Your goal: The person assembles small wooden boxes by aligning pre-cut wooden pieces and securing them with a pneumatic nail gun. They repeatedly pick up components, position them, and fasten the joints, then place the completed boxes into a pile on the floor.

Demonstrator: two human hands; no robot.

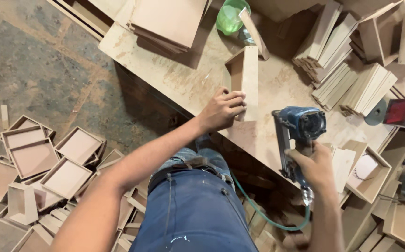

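Left grip (222, 111) pinching a half-built board box (242, 77) upright on the counter (184, 79), right grip (315, 169) wrapped round the blue nail gun (299, 135). Plenty of finished trays (48, 163) on the floor, strip stacks (352, 79) left to go.

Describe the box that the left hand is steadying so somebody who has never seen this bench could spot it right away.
On the big workbench, look near its front edge, just ahead of the left hand. The half-built box stands there upright on its side, its open face turned left. Unlike the flat board stacks to its right, it stands alone.
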